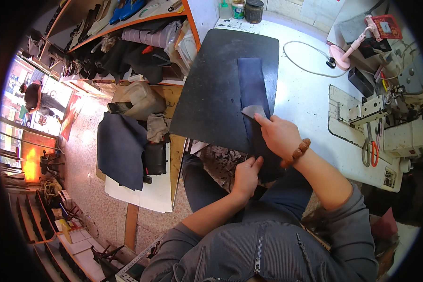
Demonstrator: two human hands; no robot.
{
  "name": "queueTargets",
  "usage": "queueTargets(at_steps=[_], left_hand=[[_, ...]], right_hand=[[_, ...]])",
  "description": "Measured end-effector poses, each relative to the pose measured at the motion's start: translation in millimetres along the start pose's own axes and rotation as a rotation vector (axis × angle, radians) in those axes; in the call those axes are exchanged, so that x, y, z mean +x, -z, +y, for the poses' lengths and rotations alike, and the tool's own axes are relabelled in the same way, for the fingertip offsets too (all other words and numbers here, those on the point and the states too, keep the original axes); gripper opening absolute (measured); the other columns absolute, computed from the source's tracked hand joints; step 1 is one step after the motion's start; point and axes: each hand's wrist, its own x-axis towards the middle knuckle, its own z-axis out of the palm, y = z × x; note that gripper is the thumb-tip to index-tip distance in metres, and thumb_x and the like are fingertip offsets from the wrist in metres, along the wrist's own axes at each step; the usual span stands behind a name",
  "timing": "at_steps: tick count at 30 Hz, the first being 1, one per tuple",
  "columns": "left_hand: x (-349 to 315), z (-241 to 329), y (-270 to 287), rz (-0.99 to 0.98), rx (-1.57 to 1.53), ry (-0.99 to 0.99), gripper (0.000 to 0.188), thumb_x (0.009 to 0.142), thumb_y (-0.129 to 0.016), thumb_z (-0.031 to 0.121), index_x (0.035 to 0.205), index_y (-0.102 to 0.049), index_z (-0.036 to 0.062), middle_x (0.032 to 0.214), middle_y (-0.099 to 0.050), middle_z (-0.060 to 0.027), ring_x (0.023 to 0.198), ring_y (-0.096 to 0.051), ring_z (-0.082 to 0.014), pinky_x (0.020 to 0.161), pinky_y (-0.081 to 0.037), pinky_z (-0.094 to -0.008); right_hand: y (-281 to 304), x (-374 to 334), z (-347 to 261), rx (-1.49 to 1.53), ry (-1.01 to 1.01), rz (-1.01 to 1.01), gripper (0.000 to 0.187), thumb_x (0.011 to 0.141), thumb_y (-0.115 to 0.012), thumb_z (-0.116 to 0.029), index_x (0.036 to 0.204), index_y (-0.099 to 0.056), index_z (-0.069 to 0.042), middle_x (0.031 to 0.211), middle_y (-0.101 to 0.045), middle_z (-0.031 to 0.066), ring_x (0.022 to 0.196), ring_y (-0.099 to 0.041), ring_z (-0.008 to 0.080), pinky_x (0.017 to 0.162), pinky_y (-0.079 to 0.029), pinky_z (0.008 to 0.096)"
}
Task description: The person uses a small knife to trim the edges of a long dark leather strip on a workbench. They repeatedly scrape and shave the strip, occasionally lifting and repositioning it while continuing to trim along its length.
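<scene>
A long dark navy strip, of cloth or leather, lies on a black board. Its near end hangs over the board's edge toward my lap. My left hand pinches the strip's side there, thumb up. Higher on the strip, my right hand is closed on a small flat pale-grey piece. That piece rests on the strip, and I cannot tell whether it is a scraper or folded material. A beaded bracelet circles my right wrist.
On the white table at right are a sewing machine, orange-handled scissors, a pink stand and a cable. Jars stand at the back. Left are a crowded shelf and a dark sheet. A person is outside.
</scene>
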Motion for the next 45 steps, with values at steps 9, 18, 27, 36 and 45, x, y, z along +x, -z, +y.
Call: queueTargets(at_steps=[9, 18, 27, 36, 45], left_hand=[[-0.9, 22.8, -6.7, -0.102, -0.165, 0.133, 0.021, 0.095, -0.058, 0.018, 0.082, -0.063, 0.0022, 0.076, -0.060, 0.0007, 0.063, -0.052, -0.0050, 0.056, -0.043, -0.0210], [-0.1, 12.2, -9.0, 0.053, -0.017, 0.089, 0.040, 0.093, -0.061, 0.018, 0.058, -0.044, 0.0105, 0.056, -0.037, 0.0081, 0.053, -0.029, -0.0030, 0.044, -0.023, -0.0239], [3.6, 3.6, -9.3, 0.042, -0.080, -0.006, 0.038, 0.092, -0.062, 0.018, 0.059, -0.047, 0.0080, 0.058, -0.037, 0.0075, 0.054, -0.028, -0.0035, 0.045, -0.023, -0.0249], [-3.0, 7.0, -7.5, 0.022, 0.070, -0.013, 0.031, 0.092, -0.062, 0.017, 0.066, -0.055, 0.0017, 0.061, -0.047, 0.0039, 0.059, -0.038, -0.0060, 0.052, -0.034, -0.0268], [-8.5, 17.2, -5.7, -0.119, -0.039, 0.039, 0.023, 0.093, -0.060, 0.018, 0.083, -0.065, -0.0023, 0.075, -0.060, 0.0004, 0.064, -0.049, -0.0048, 0.057, -0.041, -0.0215]], right_hand=[[6.6, -61.1, -3.2, 0.109, 0.097, 0.053, 0.037, 0.085, -0.055, -0.015, 0.122, -0.057, -0.017, 0.074, -0.056, 0.0089, 0.055, -0.059, 0.0299, 0.049, -0.049, 0.0406], [1.0, -27.3, -8.5, 0.021, 0.015, 0.047, 0.040, 0.082, -0.057, -0.015, 0.122, -0.059, -0.012, 0.079, -0.062, 0.0116, 0.060, -0.064, 0.0295, 0.051, -0.051, 0.0389], [5.0, 15.2, -1.6, -0.007, -0.088, 0.060, 0.034, 0.087, -0.055, -0.016, 0.120, -0.059, -0.019, 0.076, -0.059, 0.0108, 0.062, -0.060, 0.0323, 0.057, -0.050, 0.0433], [2.3, 18.3, 7.6, 0.035, -0.024, 0.105, 0.033, 0.088, -0.051, -0.015, 0.120, -0.059, -0.015, 0.082, -0.062, 0.0128, 0.066, -0.063, 0.0327, 0.057, -0.051, 0.0430], [-0.2, -46.2, 4.0, 0.088, 0.056, 0.093, 0.033, 0.086, -0.055, -0.015, 0.119, -0.060, -0.016, 0.074, -0.059, 0.0103, 0.054, -0.059, 0.0300, 0.048, -0.048, 0.0399]])
